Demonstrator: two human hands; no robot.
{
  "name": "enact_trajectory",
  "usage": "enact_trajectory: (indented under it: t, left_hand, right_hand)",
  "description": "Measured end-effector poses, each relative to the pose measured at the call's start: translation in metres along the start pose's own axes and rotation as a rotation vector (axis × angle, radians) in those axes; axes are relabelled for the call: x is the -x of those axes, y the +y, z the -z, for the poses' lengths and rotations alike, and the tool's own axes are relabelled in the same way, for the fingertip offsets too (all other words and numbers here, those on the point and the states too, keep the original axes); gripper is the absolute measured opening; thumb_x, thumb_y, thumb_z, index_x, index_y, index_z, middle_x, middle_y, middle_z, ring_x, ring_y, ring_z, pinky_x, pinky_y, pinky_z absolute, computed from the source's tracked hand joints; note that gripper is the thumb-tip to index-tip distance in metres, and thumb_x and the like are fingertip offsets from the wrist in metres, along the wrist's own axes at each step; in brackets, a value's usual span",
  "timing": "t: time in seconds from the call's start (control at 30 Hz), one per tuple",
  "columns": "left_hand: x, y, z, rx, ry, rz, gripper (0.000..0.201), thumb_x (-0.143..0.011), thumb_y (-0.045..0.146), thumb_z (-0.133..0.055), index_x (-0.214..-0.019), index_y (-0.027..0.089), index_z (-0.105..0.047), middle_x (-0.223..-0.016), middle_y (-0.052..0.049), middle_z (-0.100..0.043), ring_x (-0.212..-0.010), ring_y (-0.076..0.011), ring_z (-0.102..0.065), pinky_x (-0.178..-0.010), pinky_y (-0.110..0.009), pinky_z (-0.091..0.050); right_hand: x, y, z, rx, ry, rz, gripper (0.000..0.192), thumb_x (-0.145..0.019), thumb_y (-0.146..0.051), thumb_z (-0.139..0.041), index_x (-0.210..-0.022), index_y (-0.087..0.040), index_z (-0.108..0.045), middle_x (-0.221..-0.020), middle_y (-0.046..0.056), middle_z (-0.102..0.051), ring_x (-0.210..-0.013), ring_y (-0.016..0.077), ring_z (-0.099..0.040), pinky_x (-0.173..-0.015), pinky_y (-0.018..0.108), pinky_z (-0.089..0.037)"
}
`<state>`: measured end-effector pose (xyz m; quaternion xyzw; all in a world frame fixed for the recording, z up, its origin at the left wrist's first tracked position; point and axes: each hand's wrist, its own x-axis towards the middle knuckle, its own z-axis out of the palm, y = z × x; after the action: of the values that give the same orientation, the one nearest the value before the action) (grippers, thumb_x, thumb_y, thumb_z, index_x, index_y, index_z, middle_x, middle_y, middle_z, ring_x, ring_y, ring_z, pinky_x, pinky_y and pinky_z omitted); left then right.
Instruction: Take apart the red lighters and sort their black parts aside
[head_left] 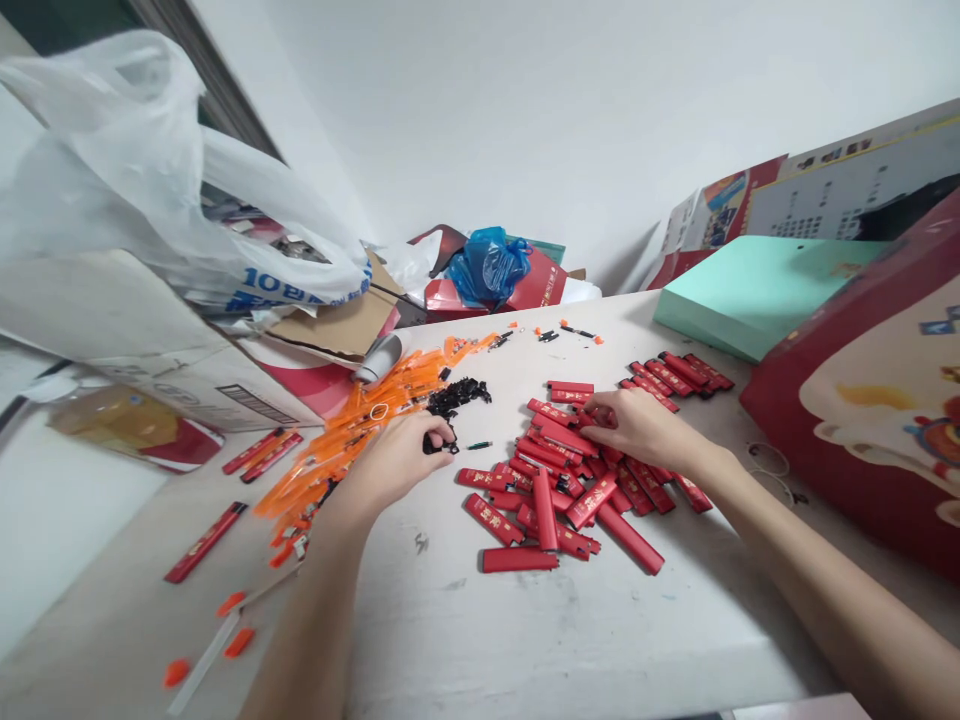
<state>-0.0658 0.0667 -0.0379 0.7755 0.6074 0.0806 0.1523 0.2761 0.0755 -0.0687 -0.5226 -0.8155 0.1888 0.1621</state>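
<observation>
My left hand is closed, thumb and fingers curled together around a small black part at the edge of a heap of tiny black pieces. Just right of those fingertips lies a thin dark pin-like piece. My right hand reaches into a pile of red lighter cases with gold lettering. Its thumb and fingers are pinched on one red lighter case, partly hidden by the fingertips. Translucent orange pieces are heaped beyond and left of my left hand.
At left stand a cardboard box and a white plastic bag. A mint-green box and a large red printed bag stand at right. A blue plastic bag sits at the back. Loose orange bits lie front left.
</observation>
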Motion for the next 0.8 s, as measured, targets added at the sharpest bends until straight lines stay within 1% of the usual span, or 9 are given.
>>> enact_trajectory:
  t: [0.07, 0.2, 0.27, 0.37, 0.47, 0.53, 0.63, 0.7, 0.8]
  left_hand:
    - [0.0, 0.0, 0.001, -0.009, -0.012, 0.015, 0.014, -0.076, 0.029, -0.068, -0.086, 0.024, -0.075, -0.095, -0.004, -0.074, -0.087, -0.0244, -0.067, -0.078, -0.034, -0.05]
    - [0.001, 0.002, -0.003, 0.0, 0.012, 0.022, 0.013, -0.078, 0.029, -0.066, -0.088, 0.025, -0.074, -0.094, -0.004, -0.074, -0.085, -0.0234, -0.067, -0.077, -0.033, -0.049]
    - [0.002, 0.003, -0.005, 0.002, 0.033, 0.024, 0.013, -0.078, 0.028, -0.067, -0.089, 0.024, -0.073, -0.096, -0.004, -0.074, -0.088, -0.0238, -0.067, -0.079, -0.033, -0.049]
    - [0.001, 0.004, -0.007, 0.015, 0.065, 0.02, 0.015, -0.079, 0.026, -0.067, -0.093, 0.023, -0.072, -0.101, -0.005, -0.073, -0.095, -0.0247, -0.067, -0.084, -0.034, -0.05]
    - [0.0, 0.003, -0.008, 0.025, 0.054, -0.015, 0.016, -0.086, 0.028, -0.062, -0.097, 0.024, -0.073, -0.106, -0.006, -0.074, -0.1, -0.0252, -0.067, -0.088, -0.036, -0.049]
    - [-0.001, 0.002, -0.009, 0.017, 0.04, -0.033, 0.018, -0.089, 0.03, -0.059, -0.096, 0.024, -0.074, -0.107, -0.006, -0.074, -0.101, -0.0257, -0.067, -0.088, -0.036, -0.049]
    - [-0.002, -0.002, -0.012, -0.005, 0.046, -0.043, 0.019, -0.091, 0.031, -0.058, -0.092, 0.025, -0.076, -0.106, -0.006, -0.075, -0.1, -0.0259, -0.068, -0.086, -0.035, -0.049]
    - [-0.002, -0.006, -0.014, -0.015, 0.046, -0.064, 0.02, -0.092, 0.029, -0.056, -0.094, 0.025, -0.076, -0.106, -0.005, -0.075, -0.099, -0.0249, -0.068, -0.086, -0.034, -0.049]
    - [-0.002, -0.008, -0.014, -0.037, 0.039, -0.079, 0.023, -0.093, 0.026, -0.052, -0.096, 0.025, -0.075, -0.107, -0.004, -0.074, -0.1, -0.0239, -0.068, -0.087, -0.034, -0.049]
  right_hand:
    - [0.0, -0.001, 0.002, -0.018, 0.04, -0.01, 0.022, -0.092, -0.039, -0.062, -0.093, -0.018, -0.071, -0.081, 0.008, -0.074, -0.065, 0.0217, -0.062, -0.06, 0.034, -0.041]
    - [0.001, -0.005, 0.004, -0.064, 0.176, -0.028, 0.028, -0.095, -0.04, -0.059, -0.101, -0.016, -0.072, -0.089, 0.011, -0.075, -0.073, 0.0236, -0.065, -0.066, 0.034, -0.043]
    - [0.0, -0.007, 0.002, -0.078, 0.248, -0.019, 0.028, -0.097, -0.038, -0.056, -0.104, -0.016, -0.072, -0.092, 0.011, -0.074, -0.077, 0.024, -0.065, -0.069, 0.034, -0.044]
    - [-0.001, -0.008, -0.006, -0.064, 0.323, 0.019, 0.028, -0.098, -0.037, -0.055, -0.107, -0.016, -0.071, -0.091, 0.011, -0.071, -0.077, 0.0241, -0.064, -0.07, 0.035, -0.044]
    - [-0.002, -0.008, -0.014, -0.065, 0.359, 0.065, 0.026, -0.099, -0.036, -0.054, -0.111, -0.016, -0.068, -0.094, 0.011, -0.069, -0.079, 0.024, -0.062, -0.073, 0.036, -0.045]
    - [-0.002, -0.01, -0.017, -0.091, 0.382, 0.085, 0.025, -0.1, -0.035, -0.053, -0.113, -0.017, -0.066, -0.098, 0.011, -0.067, -0.081, 0.0238, -0.062, -0.074, 0.036, -0.046]
    - [0.0, -0.015, -0.016, -0.138, 0.415, 0.092, 0.024, -0.102, -0.033, -0.051, -0.115, -0.017, -0.063, -0.103, 0.011, -0.066, -0.085, 0.0235, -0.063, -0.075, 0.036, -0.047]
    - [0.001, -0.018, -0.015, -0.139, 0.417, 0.095, 0.022, -0.102, -0.031, -0.05, -0.114, -0.017, -0.062, -0.105, 0.011, -0.065, -0.086, 0.0235, -0.063, -0.076, 0.036, -0.046]
    - [0.002, -0.02, -0.014, -0.122, 0.387, 0.104, 0.021, -0.103, -0.03, -0.049, -0.112, -0.017, -0.062, -0.104, 0.011, -0.065, -0.086, 0.0234, -0.063, -0.076, 0.036, -0.046]
